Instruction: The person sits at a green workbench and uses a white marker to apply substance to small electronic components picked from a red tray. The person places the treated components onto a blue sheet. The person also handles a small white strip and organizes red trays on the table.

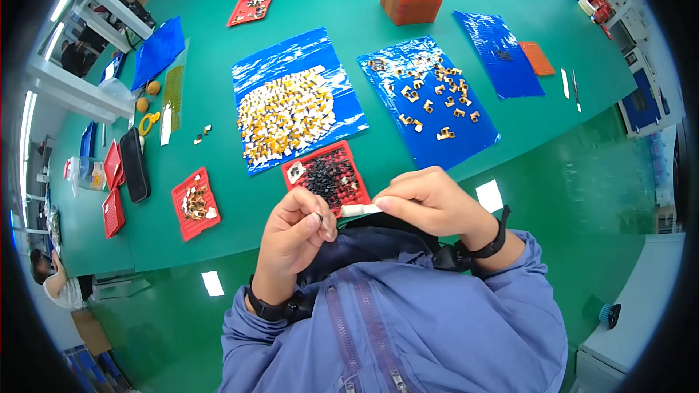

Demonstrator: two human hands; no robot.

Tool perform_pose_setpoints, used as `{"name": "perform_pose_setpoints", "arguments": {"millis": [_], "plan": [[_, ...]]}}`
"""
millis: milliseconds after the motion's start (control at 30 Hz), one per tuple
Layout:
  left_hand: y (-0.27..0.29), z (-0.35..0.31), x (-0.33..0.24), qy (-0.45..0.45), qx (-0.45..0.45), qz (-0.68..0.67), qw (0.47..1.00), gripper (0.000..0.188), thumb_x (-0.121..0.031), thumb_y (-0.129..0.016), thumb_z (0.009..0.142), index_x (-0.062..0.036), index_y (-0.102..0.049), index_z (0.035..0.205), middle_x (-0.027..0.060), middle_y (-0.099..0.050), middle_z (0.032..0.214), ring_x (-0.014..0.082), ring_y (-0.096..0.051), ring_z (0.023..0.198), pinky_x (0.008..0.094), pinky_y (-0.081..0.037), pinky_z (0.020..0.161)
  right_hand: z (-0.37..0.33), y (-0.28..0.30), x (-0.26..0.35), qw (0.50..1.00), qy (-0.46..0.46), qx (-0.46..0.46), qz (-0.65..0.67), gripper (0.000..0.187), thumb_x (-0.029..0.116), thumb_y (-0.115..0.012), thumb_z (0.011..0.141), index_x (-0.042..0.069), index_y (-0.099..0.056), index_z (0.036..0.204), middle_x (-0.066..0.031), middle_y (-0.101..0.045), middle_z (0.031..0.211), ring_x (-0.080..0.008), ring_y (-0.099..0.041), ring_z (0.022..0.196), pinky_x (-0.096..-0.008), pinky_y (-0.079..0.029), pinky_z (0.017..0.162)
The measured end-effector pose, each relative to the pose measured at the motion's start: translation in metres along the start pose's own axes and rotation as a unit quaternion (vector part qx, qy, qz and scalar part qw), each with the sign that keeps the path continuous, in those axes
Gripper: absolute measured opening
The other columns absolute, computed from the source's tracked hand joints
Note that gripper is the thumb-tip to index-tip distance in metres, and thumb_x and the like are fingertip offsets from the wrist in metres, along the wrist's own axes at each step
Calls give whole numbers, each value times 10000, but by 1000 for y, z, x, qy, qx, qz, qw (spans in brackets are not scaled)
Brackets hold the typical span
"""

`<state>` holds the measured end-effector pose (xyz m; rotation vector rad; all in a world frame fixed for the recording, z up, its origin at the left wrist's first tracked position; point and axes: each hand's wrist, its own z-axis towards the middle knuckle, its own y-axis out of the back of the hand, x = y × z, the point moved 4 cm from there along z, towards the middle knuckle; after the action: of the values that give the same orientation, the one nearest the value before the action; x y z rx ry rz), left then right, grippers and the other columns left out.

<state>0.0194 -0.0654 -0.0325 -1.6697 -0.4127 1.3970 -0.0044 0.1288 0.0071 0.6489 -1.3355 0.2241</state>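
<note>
— Which things do your hands hold?
— My left hand [297, 234] is closed to a pinch, thumb against fingers, on a small dark part [320, 217], partly hidden and too small to identify. My right hand [431, 205] grips a white stick [355, 210] between thumb and bent fingers; its thick end points left, just beside my left fingertips.

— Where do part and stick lie relative to the table [247, 204]?
— Both appear at its near edge, in front of my body. Directly beyond them sits a red tray [354, 162] of black pieces [325, 177], its near corner partly covered by my hands and the stick.

— And farther off?
— Beyond the tray, a blue sheet [349, 108] bears a dense bed of orange-and-white pieces [284, 118]. To its right, a second sheet [437, 150] carries small frames [428, 106], loosely scattered.

— What marks the sides?
— At left, a smaller red tray [178, 208] with mixed pieces, and yellow scissors [148, 124] farther back; at far right, tweezers [576, 92]; at the back, an orange stack [409, 9].
</note>
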Motion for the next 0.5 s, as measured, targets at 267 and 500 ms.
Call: {"name": "perform_pose_setpoints", "arguments": {"millis": [267, 500], "plan": [[11, 2, 0, 26, 2, 30, 999, 128, -125, -564, 924, -53, -458, 926, 55, -475, 767, 140, -514, 673, 262, -447, 587, 22, -12, -4, 998, 16, 44, 53, 175, 154, -608, 889, 3, -674, 830, -100, -594, 652, -169, -542, 563, -305, -400, 506], [18, 7, -7, 33, -3, 40, 999, 165, -138, -594, 908, -51, -453, 906, 58, -474, 741, 138, -511, 644, 257, -445, 550, 37, -9, 0, 997, 77, 26, 17, 84, 97, -662, 849, 21, -695, 867, -62, -605, 684, -108, -512, 567, -270, -379, 502]]}}
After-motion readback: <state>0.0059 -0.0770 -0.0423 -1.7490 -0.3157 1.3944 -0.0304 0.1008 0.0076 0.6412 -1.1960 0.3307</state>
